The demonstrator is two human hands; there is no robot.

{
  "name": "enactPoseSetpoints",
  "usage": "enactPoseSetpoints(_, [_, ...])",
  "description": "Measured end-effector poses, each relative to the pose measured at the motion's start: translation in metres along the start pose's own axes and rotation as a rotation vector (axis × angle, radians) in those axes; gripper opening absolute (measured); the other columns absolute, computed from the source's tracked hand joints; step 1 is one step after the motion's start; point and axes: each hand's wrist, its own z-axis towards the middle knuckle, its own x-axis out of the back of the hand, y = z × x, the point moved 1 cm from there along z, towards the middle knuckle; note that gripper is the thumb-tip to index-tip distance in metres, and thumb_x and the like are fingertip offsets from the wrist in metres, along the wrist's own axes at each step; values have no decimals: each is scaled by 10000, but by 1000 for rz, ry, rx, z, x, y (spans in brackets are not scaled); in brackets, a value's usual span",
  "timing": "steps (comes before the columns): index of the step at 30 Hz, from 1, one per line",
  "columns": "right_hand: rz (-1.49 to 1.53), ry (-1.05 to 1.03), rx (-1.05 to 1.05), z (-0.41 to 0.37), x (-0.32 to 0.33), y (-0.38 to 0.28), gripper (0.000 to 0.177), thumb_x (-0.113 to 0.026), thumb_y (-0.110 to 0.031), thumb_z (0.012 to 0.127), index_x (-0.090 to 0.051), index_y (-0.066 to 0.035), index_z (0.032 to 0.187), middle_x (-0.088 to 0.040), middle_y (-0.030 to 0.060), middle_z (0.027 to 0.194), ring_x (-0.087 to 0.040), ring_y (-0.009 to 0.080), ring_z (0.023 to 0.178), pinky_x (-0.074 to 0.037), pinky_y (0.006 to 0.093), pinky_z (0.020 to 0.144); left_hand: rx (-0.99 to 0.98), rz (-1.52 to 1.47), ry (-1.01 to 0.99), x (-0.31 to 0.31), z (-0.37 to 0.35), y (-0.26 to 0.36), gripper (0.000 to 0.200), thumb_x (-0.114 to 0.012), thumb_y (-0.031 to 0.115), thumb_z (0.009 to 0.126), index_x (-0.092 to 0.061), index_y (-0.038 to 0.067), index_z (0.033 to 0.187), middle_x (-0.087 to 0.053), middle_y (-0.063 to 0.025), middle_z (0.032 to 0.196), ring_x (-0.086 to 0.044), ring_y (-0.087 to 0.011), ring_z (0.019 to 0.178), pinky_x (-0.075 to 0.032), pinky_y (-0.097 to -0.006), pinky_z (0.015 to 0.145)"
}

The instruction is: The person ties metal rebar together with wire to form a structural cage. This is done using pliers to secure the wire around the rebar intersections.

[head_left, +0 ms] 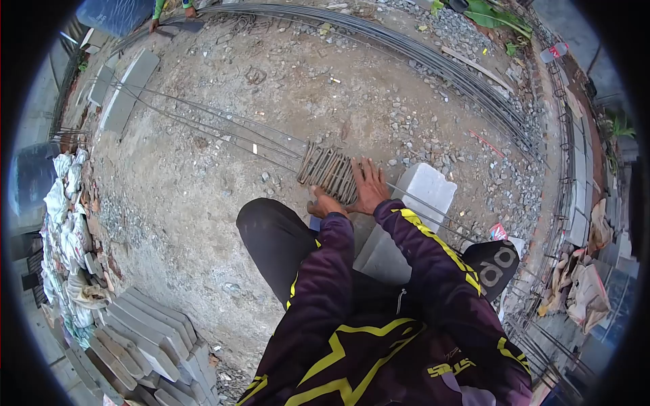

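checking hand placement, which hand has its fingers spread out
The right hand: its fingers fan out at the right end of the steel stirrups, while the left hand is more curled.

Rings [328, 171]: rusty metal, packed side by side around rods.
Rods [420, 201]: long, thin, running across the block [435, 183].

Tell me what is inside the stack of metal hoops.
Thin rods emerge from both sides of the metal hoops, so they likely run through. The hoops, left hand and right hand hide the stretch inside.
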Motion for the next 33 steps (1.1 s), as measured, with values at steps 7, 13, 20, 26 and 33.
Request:
enactPoseSetpoints(7, [-1,-13,-29,6,-6,8,1316,-848,-489,468,-187,-35,1511,-314,279,1451,-334,452,1320,-265,555,1082,218,-475,-396,-15,37,-88,811,-441,673,892,-357,115,1474,-355,-119,1499,-371,-302,1349,-324,-439,1081])
enactPoseSetpoints(13, [-55,-88,-106,-18,3,19,1372,-849,-522,474,-115,-46,1530,-262,260,1501,-262,437,1386,-217,583,1105,393,-402,-308,1,-5,-84,850,-446,704,872,-332,135,1493,-335,-111,1517,-338,-270,1369,-308,-417,1080])
enactPoseSetpoints(20, [-116,-121,-145,-7,-2,11,1397,-849,-573,489,-81,-57,1535,-189,197,1565,-212,394,1435,-213,625,1099,410,-477,-437,5,-21,-72,857,-426,732,873,-310,159,1499,-310,-142,1514,-408,-343,1310,-381,-464,1017])
enactPoseSetpoints(26, [-31,-89,-110,-16,3,20,1350,-848,-527,519,-105,-28,1529,-248,242,1520,-262,419,1401,-246,539,1110,372,-397,-558,1,-16,-85,978,-503,756,815,-305,81,1495,-309,-142,1521,-406,-301,1323,-348,-442,1058])
enactPoseSetpoints(33, [32,-126,-98,-35,23,45,1427,-868,-533,477,-59,-14,1532,-201,263,1545,-248,429,1410,-228,529,1133,362,-304,-692,4,-24,-80,984,-614,697,794,-275,123,1518,-280,-132,1521,-406,-286,1292,-368,-407,1024])
